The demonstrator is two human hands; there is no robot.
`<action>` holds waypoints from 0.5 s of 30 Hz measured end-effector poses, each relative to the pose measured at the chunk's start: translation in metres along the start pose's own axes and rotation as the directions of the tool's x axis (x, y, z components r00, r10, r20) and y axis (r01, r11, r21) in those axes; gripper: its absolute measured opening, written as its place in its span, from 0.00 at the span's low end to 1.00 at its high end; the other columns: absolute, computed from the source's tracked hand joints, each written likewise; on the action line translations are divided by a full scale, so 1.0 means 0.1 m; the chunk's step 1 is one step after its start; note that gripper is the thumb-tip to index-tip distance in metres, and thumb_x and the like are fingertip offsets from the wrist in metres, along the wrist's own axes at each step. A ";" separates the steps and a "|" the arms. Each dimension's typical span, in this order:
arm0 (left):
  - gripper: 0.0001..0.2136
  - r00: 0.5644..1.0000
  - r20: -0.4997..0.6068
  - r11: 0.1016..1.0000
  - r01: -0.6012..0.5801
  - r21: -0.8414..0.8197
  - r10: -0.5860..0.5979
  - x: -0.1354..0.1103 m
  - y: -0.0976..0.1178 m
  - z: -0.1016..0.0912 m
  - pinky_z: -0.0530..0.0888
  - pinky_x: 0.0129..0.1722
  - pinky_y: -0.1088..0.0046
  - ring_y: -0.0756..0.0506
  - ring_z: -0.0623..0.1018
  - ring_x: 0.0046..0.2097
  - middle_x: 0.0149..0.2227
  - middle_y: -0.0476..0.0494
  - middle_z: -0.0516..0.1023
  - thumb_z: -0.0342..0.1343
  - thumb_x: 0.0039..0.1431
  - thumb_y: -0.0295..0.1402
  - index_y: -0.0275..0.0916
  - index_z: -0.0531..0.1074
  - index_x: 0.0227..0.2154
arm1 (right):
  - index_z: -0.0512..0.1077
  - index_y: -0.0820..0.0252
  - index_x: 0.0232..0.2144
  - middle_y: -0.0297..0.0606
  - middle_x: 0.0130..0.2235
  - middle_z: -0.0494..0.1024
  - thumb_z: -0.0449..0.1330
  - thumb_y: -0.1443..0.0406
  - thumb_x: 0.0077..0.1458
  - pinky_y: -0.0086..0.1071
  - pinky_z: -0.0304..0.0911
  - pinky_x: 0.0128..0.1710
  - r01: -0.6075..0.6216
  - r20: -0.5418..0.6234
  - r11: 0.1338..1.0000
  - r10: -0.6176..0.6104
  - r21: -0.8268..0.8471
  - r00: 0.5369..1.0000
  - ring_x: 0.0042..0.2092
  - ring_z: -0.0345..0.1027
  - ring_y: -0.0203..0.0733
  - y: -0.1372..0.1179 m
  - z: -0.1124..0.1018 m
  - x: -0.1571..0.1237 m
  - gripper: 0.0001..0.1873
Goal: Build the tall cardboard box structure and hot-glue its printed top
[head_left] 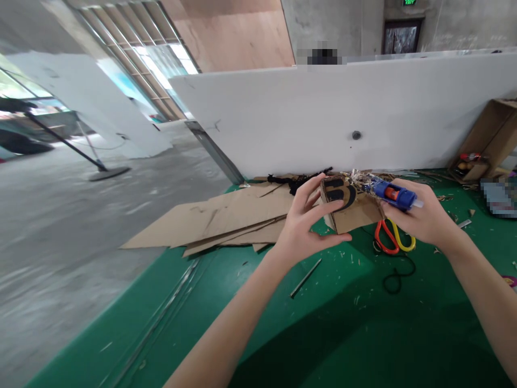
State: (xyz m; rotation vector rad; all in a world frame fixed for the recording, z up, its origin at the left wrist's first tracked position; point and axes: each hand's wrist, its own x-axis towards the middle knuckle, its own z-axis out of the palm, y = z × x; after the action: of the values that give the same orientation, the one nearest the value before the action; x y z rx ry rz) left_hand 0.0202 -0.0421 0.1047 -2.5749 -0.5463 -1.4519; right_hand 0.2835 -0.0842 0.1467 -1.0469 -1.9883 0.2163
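My left hand (301, 221) is closed around a small brown cardboard box (355, 215) with black printing on its side. Its thumb lies along the lower edge and the other fingers reach over the top. My right hand (420, 215) grips a blue hot glue gun (399, 195) with an orange part inside and a clear stick poking out of its back end. The front of the glue gun points left at the box, among shiny tangled strands (357, 180). Scissors (388, 237) with red and yellow handles lie just below, partly hidden by the cardboard.
Flat cardboard sheets (226, 215) are stacked at the table's left edge. A thin rod (306, 278) and a black cord (398, 276) lie on the green table (343, 334). A white partition (291, 118) stands behind, with an open cardboard box (484, 134) at right.
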 end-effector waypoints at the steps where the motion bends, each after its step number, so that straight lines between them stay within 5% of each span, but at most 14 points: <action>1: 0.27 1.000 0.013 1.000 0.008 0.008 -0.008 0.00 0.01 0.00 0.76 0.60 0.50 0.31 0.65 0.68 0.69 0.37 0.57 0.67 0.54 0.47 0.49 0.72 0.56 | 0.66 0.56 0.29 0.33 0.29 0.70 0.59 0.68 0.55 0.32 0.56 0.31 0.010 0.002 1.000 -0.010 0.002 1.000 0.29 0.62 0.37 -0.01 0.00 0.00 0.05; 15: 0.27 1.000 0.026 1.000 -0.005 0.002 0.005 0.01 0.04 -0.01 0.74 0.62 0.48 0.29 0.65 0.68 0.69 0.34 0.56 0.68 0.54 0.45 0.45 0.72 0.56 | 0.65 0.57 0.31 0.35 0.31 0.69 0.58 0.68 0.52 0.32 0.56 0.31 0.184 0.042 0.980 -0.181 -0.077 0.983 0.31 0.61 0.39 0.01 0.01 -0.01 0.05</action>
State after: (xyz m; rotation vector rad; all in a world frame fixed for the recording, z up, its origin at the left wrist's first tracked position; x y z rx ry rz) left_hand 0.0216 -0.0457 0.1067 -2.5949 -0.5439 -1.4170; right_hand 0.2839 -0.0843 0.1451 -0.9092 -2.1259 0.0564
